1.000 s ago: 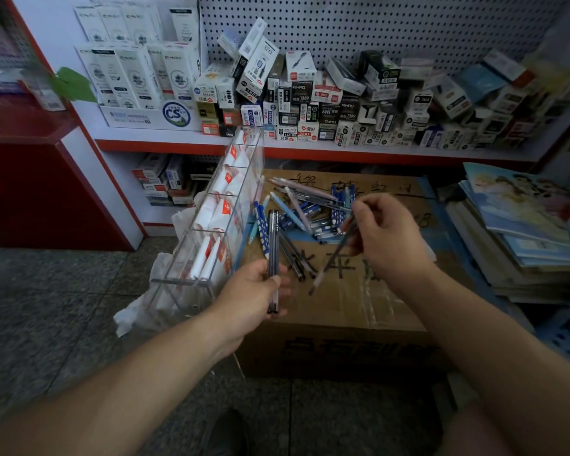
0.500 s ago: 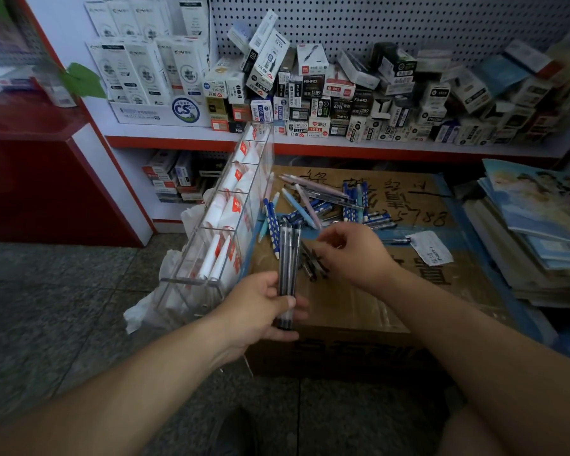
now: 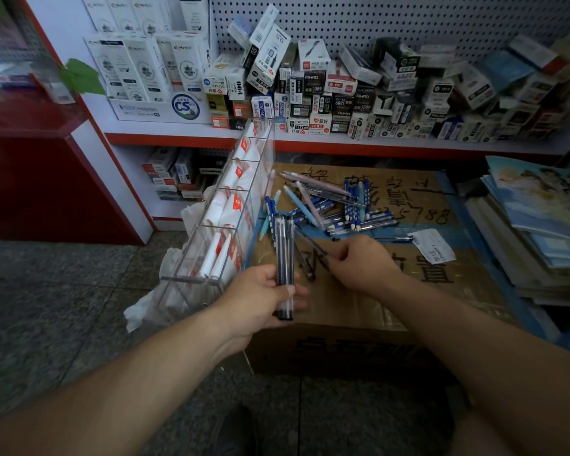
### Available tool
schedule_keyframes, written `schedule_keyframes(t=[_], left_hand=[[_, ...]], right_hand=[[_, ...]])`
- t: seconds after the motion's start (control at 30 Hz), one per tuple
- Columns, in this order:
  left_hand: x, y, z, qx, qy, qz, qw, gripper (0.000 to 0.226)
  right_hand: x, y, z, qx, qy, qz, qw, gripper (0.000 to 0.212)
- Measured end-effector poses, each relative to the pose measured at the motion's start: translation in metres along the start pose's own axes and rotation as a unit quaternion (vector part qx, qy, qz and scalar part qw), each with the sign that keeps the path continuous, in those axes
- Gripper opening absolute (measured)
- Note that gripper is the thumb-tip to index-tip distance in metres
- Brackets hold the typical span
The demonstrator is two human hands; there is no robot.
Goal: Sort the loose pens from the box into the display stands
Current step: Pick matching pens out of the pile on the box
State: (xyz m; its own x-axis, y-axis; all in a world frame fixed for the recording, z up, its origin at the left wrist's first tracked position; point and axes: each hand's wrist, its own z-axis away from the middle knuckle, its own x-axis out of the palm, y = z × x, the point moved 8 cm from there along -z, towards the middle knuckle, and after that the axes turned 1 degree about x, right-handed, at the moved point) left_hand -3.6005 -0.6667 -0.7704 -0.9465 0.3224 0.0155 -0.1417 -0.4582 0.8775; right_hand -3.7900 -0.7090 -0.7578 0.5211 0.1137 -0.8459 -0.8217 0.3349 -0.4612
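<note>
My left hand [image 3: 260, 299] grips a small bundle of dark clear-barrelled pens [image 3: 284, 248], held upright just off the near left corner of a cardboard box [image 3: 359, 294]. My right hand [image 3: 364, 266] is down on the box top, its fingers pinching a dark pen [image 3: 310, 241] that lies slanted there. A pile of loose blue, pink and dark pens [image 3: 329, 205] is spread over the far half of the box. A clear acrylic display stand [image 3: 231, 209] with several compartments leans against the box's left side, with white-and-red items in it.
A shelf [image 3: 343, 143] crowded with small pen cartons runs along the back under a pegboard. Stacked books [image 3: 537, 225] sit to the right of the box. A white paper slip [image 3: 433, 245] lies on the box. A red cabinet [image 3: 30, 179] stands at the left on grey tiled floor.
One second ago my right hand carried a pen to the left hand's bundle. It has since gone back down to the box top and closed on another dark pen. The bundle grew.
</note>
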Motion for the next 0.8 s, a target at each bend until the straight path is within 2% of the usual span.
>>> schedule_keyframes(t=[0.1,0.2,0.3,0.4,0.5,0.67,0.8], left_hand=[[0.000,0.002,-0.001,0.005,0.010,0.009,1.000,0.021],[0.002,0.005,-0.002,0.007,0.017,0.037,0.999,0.021],[0.008,0.009,0.000,0.016,0.015,0.061,0.998,0.023],[0.013,0.014,0.000,0.032,0.014,0.078,0.996,0.023],[0.017,0.016,0.002,0.035,0.019,0.097,0.994,0.020],[0.016,0.010,0.004,0.021,0.018,0.079,0.996,0.018],[0.005,0.005,0.003,-0.001,0.031,0.069,0.997,0.020]], right_hand=[[-0.011,0.005,0.012,0.014,0.013,-0.133,0.991,0.021],[-0.015,0.000,0.029,0.008,-0.004,-0.268,0.963,0.011],[-0.010,-0.011,0.045,-0.019,-0.045,-0.326,0.944,0.008],[0.000,-0.021,0.055,-0.046,-0.078,-0.320,0.943,0.010],[0.008,-0.019,0.057,-0.057,-0.067,-0.307,0.948,0.018],[0.008,-0.027,0.063,-0.143,-0.022,-0.191,0.971,0.024],[0.008,-0.031,0.060,-0.169,-0.061,-0.147,0.973,0.016]])
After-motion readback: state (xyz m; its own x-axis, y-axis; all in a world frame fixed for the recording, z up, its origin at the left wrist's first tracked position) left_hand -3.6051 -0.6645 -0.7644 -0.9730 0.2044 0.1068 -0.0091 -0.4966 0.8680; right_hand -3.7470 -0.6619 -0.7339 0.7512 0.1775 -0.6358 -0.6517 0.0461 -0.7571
